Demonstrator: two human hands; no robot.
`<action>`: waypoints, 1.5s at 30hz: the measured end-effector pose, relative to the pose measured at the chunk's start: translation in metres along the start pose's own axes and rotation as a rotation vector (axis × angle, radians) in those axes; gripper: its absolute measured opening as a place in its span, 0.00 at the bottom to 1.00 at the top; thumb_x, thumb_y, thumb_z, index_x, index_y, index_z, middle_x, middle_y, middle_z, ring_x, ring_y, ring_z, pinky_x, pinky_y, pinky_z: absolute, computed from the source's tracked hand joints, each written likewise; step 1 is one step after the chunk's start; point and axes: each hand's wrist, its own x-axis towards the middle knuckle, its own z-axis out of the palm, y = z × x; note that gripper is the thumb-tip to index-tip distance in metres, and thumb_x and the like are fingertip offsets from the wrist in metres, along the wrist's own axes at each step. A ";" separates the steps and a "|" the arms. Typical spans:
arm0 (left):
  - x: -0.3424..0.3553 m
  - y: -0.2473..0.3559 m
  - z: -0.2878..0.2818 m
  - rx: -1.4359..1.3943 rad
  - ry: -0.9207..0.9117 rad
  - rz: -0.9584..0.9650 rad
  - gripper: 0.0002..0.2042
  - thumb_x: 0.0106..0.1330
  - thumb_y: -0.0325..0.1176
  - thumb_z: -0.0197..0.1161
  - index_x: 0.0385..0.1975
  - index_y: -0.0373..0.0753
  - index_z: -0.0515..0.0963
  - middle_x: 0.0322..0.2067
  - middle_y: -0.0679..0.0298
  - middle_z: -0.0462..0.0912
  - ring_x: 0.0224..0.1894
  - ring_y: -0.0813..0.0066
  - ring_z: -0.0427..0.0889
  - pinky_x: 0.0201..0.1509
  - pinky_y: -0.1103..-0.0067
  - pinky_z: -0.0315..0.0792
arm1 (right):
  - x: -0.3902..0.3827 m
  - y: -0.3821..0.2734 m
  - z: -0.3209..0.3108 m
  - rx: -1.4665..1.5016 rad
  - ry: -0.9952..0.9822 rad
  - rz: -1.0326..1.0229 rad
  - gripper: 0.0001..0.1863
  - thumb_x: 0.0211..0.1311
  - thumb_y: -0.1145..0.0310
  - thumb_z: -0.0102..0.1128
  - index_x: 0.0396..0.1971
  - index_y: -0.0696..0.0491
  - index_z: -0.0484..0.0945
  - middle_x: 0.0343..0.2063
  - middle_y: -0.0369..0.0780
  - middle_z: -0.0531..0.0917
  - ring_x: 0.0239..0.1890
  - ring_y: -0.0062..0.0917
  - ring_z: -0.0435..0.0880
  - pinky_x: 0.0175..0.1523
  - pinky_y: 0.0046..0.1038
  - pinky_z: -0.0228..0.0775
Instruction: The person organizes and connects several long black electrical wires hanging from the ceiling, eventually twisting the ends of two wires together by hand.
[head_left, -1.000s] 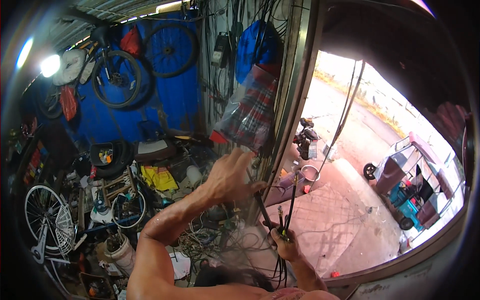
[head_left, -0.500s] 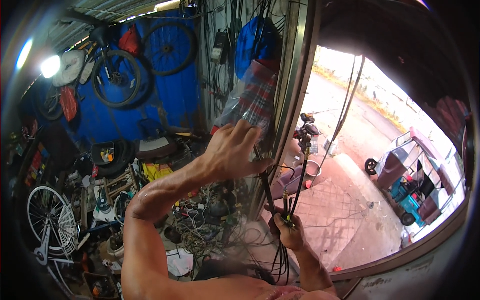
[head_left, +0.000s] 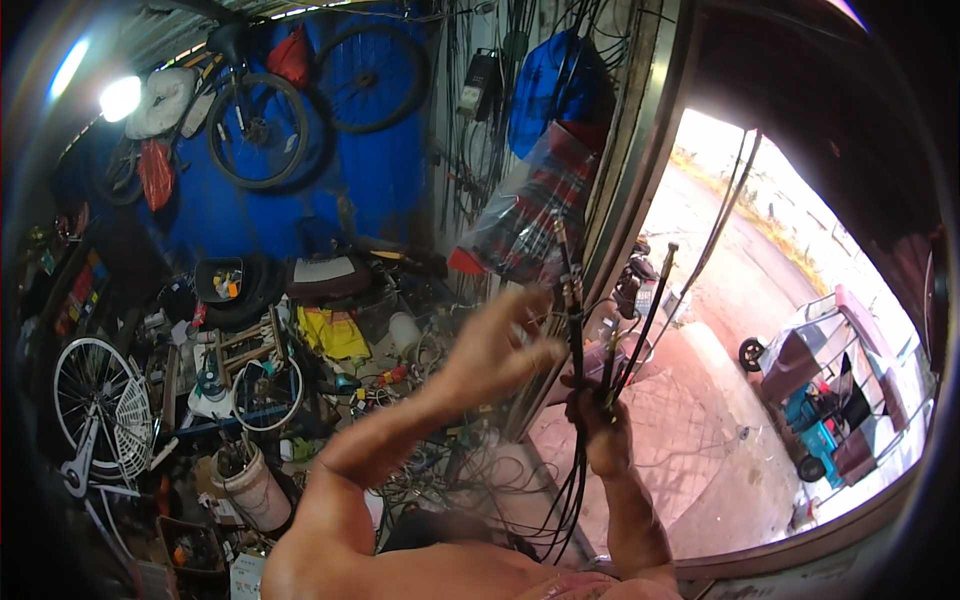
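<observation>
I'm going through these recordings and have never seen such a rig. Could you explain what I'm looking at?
No machine here: these are a person's bare hands, seen from a wide fisheye camera on their head, so straight edges look bent. The right hand grips several black cables or hoses with metal ends. The left hand, blurred, is partly open near them; I see nothing held. On the cluttered floor stand a white bucket and, nearby, something yellow. Outside is a teal vehicle.
</observation>
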 end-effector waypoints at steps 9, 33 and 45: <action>-0.094 -0.054 0.107 -0.275 -0.119 -0.190 0.15 0.65 0.34 0.69 0.43 0.33 0.74 0.31 0.60 0.80 0.32 0.75 0.78 0.37 0.76 0.75 | 0.047 -0.034 0.024 -0.167 -0.095 0.012 0.11 0.74 0.64 0.54 0.45 0.53 0.82 0.29 0.26 0.75 0.32 0.10 0.69 0.37 0.17 0.62; -0.077 -0.059 0.068 -0.659 0.104 -0.266 0.09 0.73 0.33 0.60 0.41 0.32 0.76 0.31 0.68 0.77 0.31 0.85 0.73 0.34 0.84 0.71 | 0.070 -0.043 0.035 -0.281 -0.313 -0.037 0.15 0.74 0.63 0.54 0.50 0.57 0.81 0.24 0.29 0.78 0.29 0.11 0.73 0.36 0.18 0.67; -0.033 -0.077 0.041 -0.633 0.286 -0.054 0.10 0.74 0.33 0.57 0.46 0.33 0.76 0.35 0.65 0.80 0.36 0.78 0.81 0.42 0.77 0.76 | 0.058 -0.039 0.012 -0.336 -0.295 0.189 0.16 0.72 0.64 0.58 0.51 0.57 0.79 0.33 0.33 0.83 0.30 0.14 0.78 0.36 0.20 0.72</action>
